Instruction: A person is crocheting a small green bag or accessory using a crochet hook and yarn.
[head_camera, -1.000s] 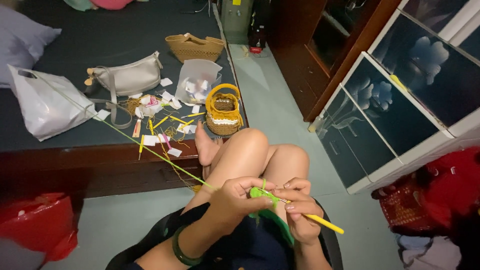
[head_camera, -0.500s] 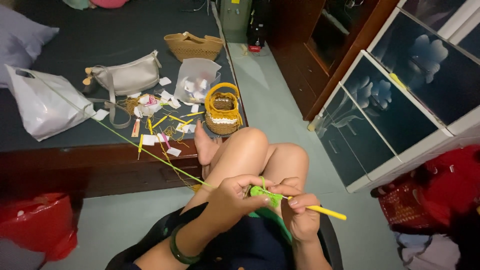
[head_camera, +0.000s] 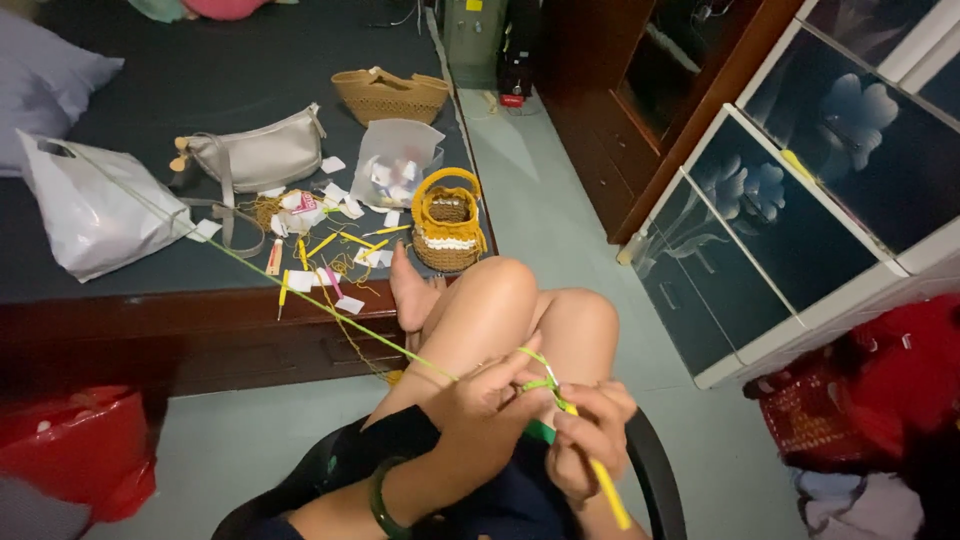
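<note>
Right hand (head_camera: 590, 440) is closing around a yellow plastic-handled crochet hook (head_camera: 600, 478), low centre of frame, handle pointing down toward the bottom edge, tip up between both hands. Left hand (head_camera: 490, 405) is pinching the small bright green crocheted piece (head_camera: 541, 431) just beside the hook tip, fingers curled shut on it; a dark green bangle (head_camera: 380, 500) is sitting on that wrist. Thin lime-green yarn strand (head_camera: 300, 292) is running taut from the left fingers up and leftward across the frame, toward the white plastic bag (head_camera: 95, 215) at the left edge; where it ends is too fine to tell.

Judgement on doing the stitch well: the left fingers should be keeping the strand at even tension, neither slack nor dragging, and holding the work close under the hook so the loop is staying small. Hook tip is hidden partly by fingers, so loop count cannot be told. The long strand is crossing the clutter, and may be snagging there.

Both hands are working over the bent bare knees (head_camera: 500, 300), one foot resting against the dark wooden bed edge (head_camera: 200, 310). Further up, middle of frame, a small yellow-and-tan crocheted basket with handle (head_camera: 447, 222) is standing on the dark bed cover (head_camera: 200, 80), near scattered paper tags and yellow sticks (head_camera: 320, 240). Above those, a grey shoulder bag (head_camera: 260, 155), a clear pouch (head_camera: 395, 165) and a tan woven bag (head_camera: 390, 95).
</note>
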